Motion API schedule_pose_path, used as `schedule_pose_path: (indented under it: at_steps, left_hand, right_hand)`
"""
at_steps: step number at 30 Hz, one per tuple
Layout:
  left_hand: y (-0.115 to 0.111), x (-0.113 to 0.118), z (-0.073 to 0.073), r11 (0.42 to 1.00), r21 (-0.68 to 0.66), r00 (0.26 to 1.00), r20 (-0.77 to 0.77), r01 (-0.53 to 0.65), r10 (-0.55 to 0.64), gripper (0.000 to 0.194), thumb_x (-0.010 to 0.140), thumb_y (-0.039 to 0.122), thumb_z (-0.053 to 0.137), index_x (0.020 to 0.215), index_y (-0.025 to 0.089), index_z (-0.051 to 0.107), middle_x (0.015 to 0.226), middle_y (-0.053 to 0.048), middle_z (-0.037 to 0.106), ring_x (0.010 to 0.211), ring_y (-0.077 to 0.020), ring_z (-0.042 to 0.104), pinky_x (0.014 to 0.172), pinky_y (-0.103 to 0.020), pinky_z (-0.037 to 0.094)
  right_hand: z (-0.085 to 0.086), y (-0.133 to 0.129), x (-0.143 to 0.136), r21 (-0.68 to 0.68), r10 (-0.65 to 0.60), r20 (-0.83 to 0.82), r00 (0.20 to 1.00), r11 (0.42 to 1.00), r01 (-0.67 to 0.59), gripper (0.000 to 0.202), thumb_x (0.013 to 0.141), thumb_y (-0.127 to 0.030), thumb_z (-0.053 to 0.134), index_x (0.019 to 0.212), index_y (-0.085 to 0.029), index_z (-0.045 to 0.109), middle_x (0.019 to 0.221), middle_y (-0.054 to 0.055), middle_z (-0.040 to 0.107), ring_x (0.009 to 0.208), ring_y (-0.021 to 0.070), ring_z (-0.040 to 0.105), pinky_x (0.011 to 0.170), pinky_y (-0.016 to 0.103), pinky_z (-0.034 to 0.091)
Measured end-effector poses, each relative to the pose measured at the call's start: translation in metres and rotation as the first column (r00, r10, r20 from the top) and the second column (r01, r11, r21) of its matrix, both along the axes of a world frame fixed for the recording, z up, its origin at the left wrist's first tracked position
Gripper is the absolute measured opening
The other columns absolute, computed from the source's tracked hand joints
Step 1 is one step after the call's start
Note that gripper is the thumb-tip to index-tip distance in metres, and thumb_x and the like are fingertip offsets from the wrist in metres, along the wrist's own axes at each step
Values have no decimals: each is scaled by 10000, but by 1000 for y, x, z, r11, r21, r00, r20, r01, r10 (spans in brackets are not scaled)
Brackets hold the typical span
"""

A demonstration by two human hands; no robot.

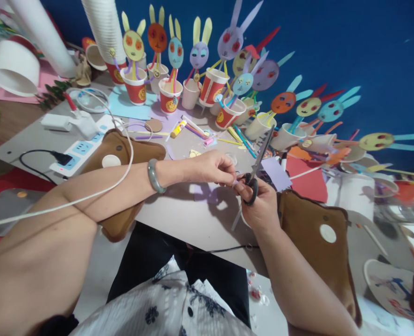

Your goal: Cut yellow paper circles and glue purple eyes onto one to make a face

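My right hand is wrapped round the black handles of a pair of scissors, whose blades point up and away from me. With pinched fingers, my left hand meets the thumb of my right hand. A tiny pale purple piece of paper shows between the fingertips, mostly hidden. Just right of the scissors lies a purple paper sheet. Below my left hand, another purple paper piece rests on the table in shadow.
Paper cups with paper rabbit figures line the table's back along a blue wall. A power strip with cables stands left, and a white cable crosses my left arm. Brown cushions lie at both sides. A glue stick lies mid-table.
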State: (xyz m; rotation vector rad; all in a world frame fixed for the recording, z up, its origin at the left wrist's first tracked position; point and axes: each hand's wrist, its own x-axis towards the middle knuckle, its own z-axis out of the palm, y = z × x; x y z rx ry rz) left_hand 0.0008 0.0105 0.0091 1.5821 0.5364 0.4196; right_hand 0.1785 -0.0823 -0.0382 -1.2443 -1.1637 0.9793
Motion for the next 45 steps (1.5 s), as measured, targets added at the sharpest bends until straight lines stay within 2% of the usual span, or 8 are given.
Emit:
schedule_pose_path:
  at_steps: [4, 7, 12, 16, 28, 33, 37, 45]
  left_hand:
    - [-3, 2, 4, 993, -111, 999, 22, -28, 31, 201, 842, 75, 591, 657, 107, 662, 588, 5, 628, 580, -60, 571, 597, -186, 444]
    - [-4, 3, 4, 988, -143, 998, 22, -57, 61, 244, 885, 118, 569, 657, 107, 656, 605, 0, 639, 589, -55, 581, 598, -178, 451]
    - [-1, 2, -2, 996, -85, 997, 67, -27, 32, 44, 737, 69, 719, 721, 102, 694, 630, 24, 642, 595, -47, 559, 597, -178, 441]
    - [0, 2, -6, 997, -58, 995, 93, -40, 46, 42, 724, 80, 732, 732, 105, 700, 632, 28, 642, 597, -49, 554, 584, -177, 437]
    - [-1, 3, -4, 997, -79, 995, 103, -3, 12, 68, 747, 55, 648, 711, 111, 663, 624, 19, 639, 586, -53, 559, 595, -190, 447]
    - [-1, 2, -4, 1000, 19, 1000, 24, -10, 10, 61, 740, 63, 640, 711, 110, 664, 615, 37, 608, 588, -51, 530, 576, -189, 414]
    - [-1, 1, -4, 997, 77, 1000, 4, -20, 20, 38, 722, 80, 656, 713, 115, 667, 627, 44, 603, 595, -51, 521, 578, -192, 400]
    - [0, 2, -6, 992, 121, 1000, 18, -25, 23, 38, 711, 86, 655, 706, 122, 668, 645, 38, 614, 624, -60, 541, 609, -198, 414]
  right_hand:
    - [-1, -1, 0, 1, -29, -4, 1000, 1000, 29, 192, 734, -343, 844, 742, -218, 697, 814, 6, 671, 736, 153, 589, 699, 306, 483]
    - [2, -1, -2, 8, -88, 5, 996, 996, 88, 220, 724, -367, 839, 725, -219, 677, 832, 15, 666, 744, 159, 590, 687, 310, 483]
    - [6, 0, -6, 31, -91, 7, 996, 995, 91, 260, 722, -399, 823, 692, -221, 636, 785, 2, 636, 686, 142, 552, 643, 298, 467]
    - [5, 1, -5, 17, -90, 4, 996, 996, 90, 264, 712, -400, 837, 692, -221, 643, 799, 6, 643, 697, 145, 558, 639, 293, 469]
    - [-1, -2, -4, -11, -26, -86, 996, 1000, 26, 183, 707, -315, 878, 743, -231, 720, 765, -20, 654, 683, 124, 549, 661, 271, 463]
    - [-1, 0, -3, -5, -76, -79, 994, 997, 76, 202, 690, -334, 870, 698, -210, 711, 749, -13, 634, 672, 120, 507, 605, 258, 403]
    - [-2, 0, -2, -3, -49, -50, 998, 999, 49, 183, 678, -290, 868, 690, -205, 706, 703, -28, 606, 650, 108, 463, 588, 249, 360]
    - [-3, -1, -2, -8, -11, -40, 999, 1000, 11, 174, 688, -269, 860, 693, -201, 700, 699, -31, 624, 644, 104, 477, 614, 251, 372]
